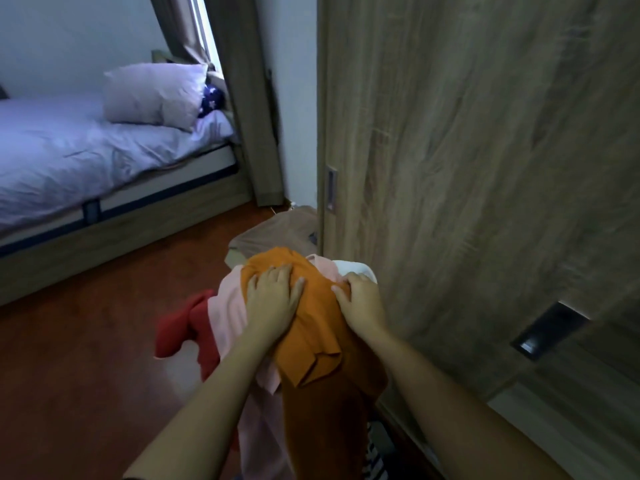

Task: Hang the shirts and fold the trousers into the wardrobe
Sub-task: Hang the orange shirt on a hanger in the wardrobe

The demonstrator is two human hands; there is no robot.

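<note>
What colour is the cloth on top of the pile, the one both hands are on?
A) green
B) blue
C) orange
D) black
C: the orange cloth lies on top of the pile, with the left hand spread on it and the right hand at its edge.
</note>
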